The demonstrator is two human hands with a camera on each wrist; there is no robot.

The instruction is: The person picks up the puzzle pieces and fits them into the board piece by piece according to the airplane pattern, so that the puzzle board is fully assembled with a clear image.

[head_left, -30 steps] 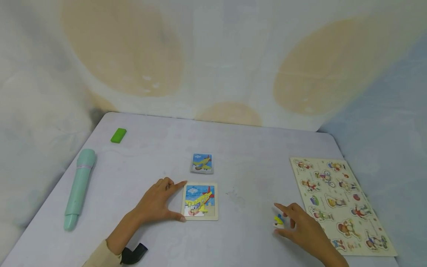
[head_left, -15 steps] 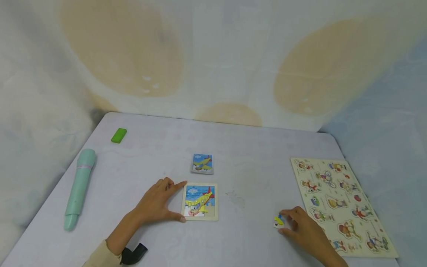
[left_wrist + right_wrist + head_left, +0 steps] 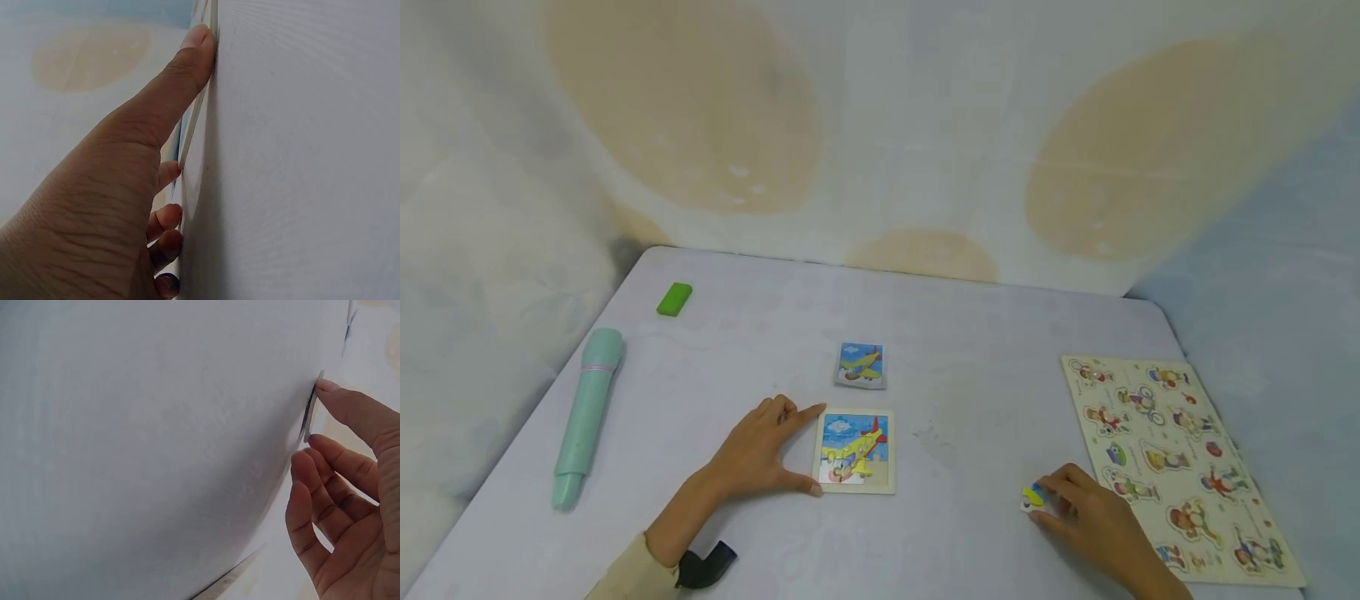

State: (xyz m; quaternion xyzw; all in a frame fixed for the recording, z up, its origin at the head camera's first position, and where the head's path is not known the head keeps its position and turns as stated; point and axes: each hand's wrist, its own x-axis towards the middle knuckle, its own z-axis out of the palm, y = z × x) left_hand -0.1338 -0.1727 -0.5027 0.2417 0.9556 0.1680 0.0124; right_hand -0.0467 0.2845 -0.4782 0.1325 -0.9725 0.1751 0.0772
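A small wooden jigsaw puzzle (image 3: 854, 450) with a yellow airplane on blue sky lies in its pale frame, its lower right corner bare wood. My left hand (image 3: 756, 454) holds the frame's left side, forefinger at the upper corner and thumb at the lower. In the left wrist view the thumb (image 3: 181, 75) presses along the frame's edge. To the right, my right hand (image 3: 1086, 517) pinches a puzzle piece (image 3: 1032, 497) printed yellow, blue and white. The right wrist view shows that thin piece (image 3: 310, 409) edge-on between thumb and forefinger.
Behind the puzzle lies a matching airplane picture (image 3: 861, 365). A large cream board (image 3: 1172, 467) with several cartoon figures is at the right, partly behind my right hand. A mint-green tube (image 3: 587, 417) and a green block (image 3: 674, 299) lie left. Fabric walls (image 3: 925, 150) enclose the table.
The right forefinger and thumb have come together onto the puzzle piece. My left hand stays at the frame. The whole head view has shifted slightly.
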